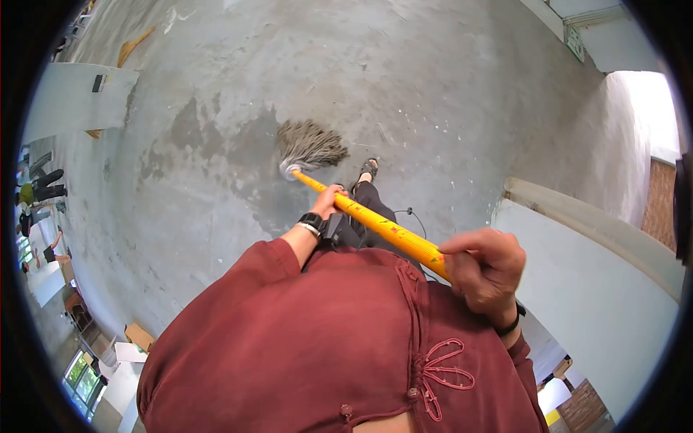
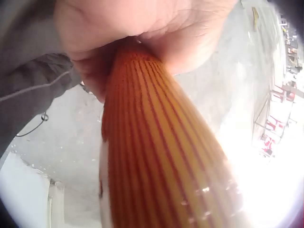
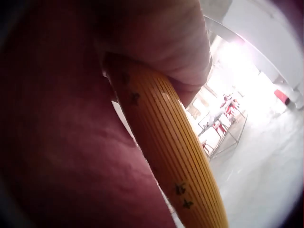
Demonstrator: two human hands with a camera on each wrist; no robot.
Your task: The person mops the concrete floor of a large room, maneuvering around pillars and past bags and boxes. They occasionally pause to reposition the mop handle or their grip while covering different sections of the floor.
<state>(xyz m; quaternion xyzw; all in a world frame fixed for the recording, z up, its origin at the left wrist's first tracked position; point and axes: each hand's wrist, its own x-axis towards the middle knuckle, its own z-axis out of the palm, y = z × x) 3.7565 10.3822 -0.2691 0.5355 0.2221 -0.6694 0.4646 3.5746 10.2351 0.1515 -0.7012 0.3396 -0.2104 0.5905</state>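
Note:
A mop with a yellow handle slants across the front of the person in the head view. Its grey string head lies fanned out on the concrete floor. Lower on the handle, the left hand grips it; the left wrist view shows those fingers wrapped round the striped shaft. Near the top end, the right hand holds the handle close to the body. Curled fingers also show round the shaft in the right wrist view.
Dark wet patches mark the floor left of the mop head. The person's sandalled foot stands just right of it. A low pale partition runs along the right. A broom lies at upper left, and people are at far left.

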